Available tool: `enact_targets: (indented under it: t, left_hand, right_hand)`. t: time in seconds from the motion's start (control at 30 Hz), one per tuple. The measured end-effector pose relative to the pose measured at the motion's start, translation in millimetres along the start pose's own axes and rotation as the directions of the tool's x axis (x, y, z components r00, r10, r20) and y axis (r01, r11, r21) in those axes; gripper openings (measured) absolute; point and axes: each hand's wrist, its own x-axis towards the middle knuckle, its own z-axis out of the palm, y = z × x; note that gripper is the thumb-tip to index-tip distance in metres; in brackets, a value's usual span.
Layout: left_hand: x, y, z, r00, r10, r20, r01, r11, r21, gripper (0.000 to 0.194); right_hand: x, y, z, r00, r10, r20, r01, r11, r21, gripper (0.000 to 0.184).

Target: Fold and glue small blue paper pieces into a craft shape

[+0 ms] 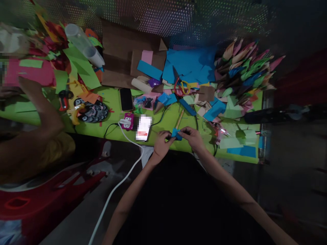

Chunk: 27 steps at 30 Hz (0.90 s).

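At the table's front edge, a small piece of blue paper (176, 133) is pinched between my two hands. My left hand (161, 145) grips its left side, with thumb and fingers closed. The fingers of my right hand (193, 138) pinch its right side. Just beyond the paper a thin wooden stick (180, 118) slants away over the green tabletop; whether it touches the paper I cannot tell. To the left of my hands lies a phone with a lit screen (143, 128). A pink glue gun (219, 132) rests on the right.
Red-handled scissors (178, 89), paper scraps and a blue sheet (190, 63) lie farther back. Many rolled paper cones (247, 71) stand at the right. A dark phone (126, 99) and a pink socket block (127, 121) with a white cable sit left. Another person's arm (42, 105) reaches in.
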Motion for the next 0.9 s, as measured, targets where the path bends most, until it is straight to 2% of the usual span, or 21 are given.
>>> enact_targets:
  t: [0.23,0.37,0.5,0.7,0.83,0.9]
  left_hand:
    - [1.0,2.7,-1.4,0.999,0.008,0.031,-0.009,1.000,0.027,0.012]
    - [2.7,4.9,-2.1,0.999,0.004,0.036,-0.005,1.000,0.022,0.012]
    - [3.7,4.7,-2.9,0.998,-0.060,0.016,0.060,0.998,-0.034,0.011]
    - [4.9,4.6,-3.3,0.989,-0.145,0.002,0.144,0.984,-0.108,0.011]
    - [5.5,2.2,-2.3,0.987,-0.163,-0.011,0.161,0.980,-0.115,0.010]
    - [5.5,-2.4,-1.8,0.980,-0.190,-0.057,0.186,0.980,-0.075,0.009]
  right_hand:
    - [-0.1,-0.7,1.0,0.999,-0.020,-0.047,0.019,1.000,-0.017,0.046]
    - [-0.1,0.6,0.4,0.999,-0.028,-0.037,0.028,1.000,-0.006,0.046]
    - [1.2,2.6,-4.2,0.999,-0.040,0.001,0.040,0.999,-0.012,0.046]
    - [3.2,10.5,-6.8,0.983,-0.162,0.088,0.169,0.982,-0.079,0.039]
    - [7.7,21.5,-8.8,0.980,-0.186,0.068,0.191,0.979,-0.075,0.034]
    - [13.5,29.1,-12.3,0.977,-0.209,0.031,0.212,0.967,-0.143,0.029]
